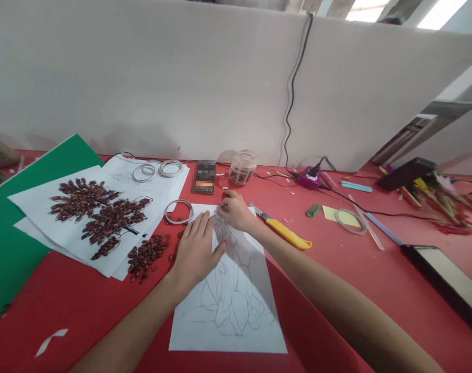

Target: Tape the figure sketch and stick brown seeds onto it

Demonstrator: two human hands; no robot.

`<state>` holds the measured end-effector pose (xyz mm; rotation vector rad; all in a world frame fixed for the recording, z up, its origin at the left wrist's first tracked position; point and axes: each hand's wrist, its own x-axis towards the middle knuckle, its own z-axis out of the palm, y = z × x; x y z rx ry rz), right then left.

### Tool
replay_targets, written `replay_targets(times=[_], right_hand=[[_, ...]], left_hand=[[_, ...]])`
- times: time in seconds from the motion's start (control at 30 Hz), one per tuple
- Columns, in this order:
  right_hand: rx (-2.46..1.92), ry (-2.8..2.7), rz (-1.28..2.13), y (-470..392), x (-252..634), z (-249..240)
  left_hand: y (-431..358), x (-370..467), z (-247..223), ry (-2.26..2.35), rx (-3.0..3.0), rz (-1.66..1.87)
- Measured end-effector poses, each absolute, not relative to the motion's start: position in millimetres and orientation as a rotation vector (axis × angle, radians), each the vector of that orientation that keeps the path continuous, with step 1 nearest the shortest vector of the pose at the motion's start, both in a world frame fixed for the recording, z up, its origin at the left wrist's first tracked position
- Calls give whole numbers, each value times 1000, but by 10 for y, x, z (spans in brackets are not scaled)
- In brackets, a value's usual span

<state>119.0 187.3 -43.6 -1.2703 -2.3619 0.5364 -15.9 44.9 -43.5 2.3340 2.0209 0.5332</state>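
Note:
A white sheet with a pencil drawing (236, 300) lies before me on the red table. My left hand (195, 248) rests flat on its upper left part, fingers stretched out and together, thumb apart. Near the sheet's top edge my right hand (234, 211) is closed in a pinch; whatever its fingertips hold, if anything, is hidden. Left of my left hand sits a loose pile of dark brown seeds (146, 256). A roll of tape (178, 212) lies just beyond my left fingertips. To the right of the sheet is a yellow box cutter (286, 233), blade showing.
Papers with seeds set on a drawing (104, 212) overlap a green board (11, 269) at left. Behind stand a phone (204, 176) and a glass jar of seeds (242, 168). A purple power adapter (309, 177) with black cords and a black-edged tray (445, 280) are at right.

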Motion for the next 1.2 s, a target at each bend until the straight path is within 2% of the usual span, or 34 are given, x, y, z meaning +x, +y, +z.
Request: replay_targets(times=[0.97,1.2], right_hand=[[-1280,-2267,530,1800,1234,-322],[-1013,-2476,428,1488,1425,-268]], left_hand=[[594,-168,-303,2039,2449,483],[593,-166,-286,2034,2460,478]])
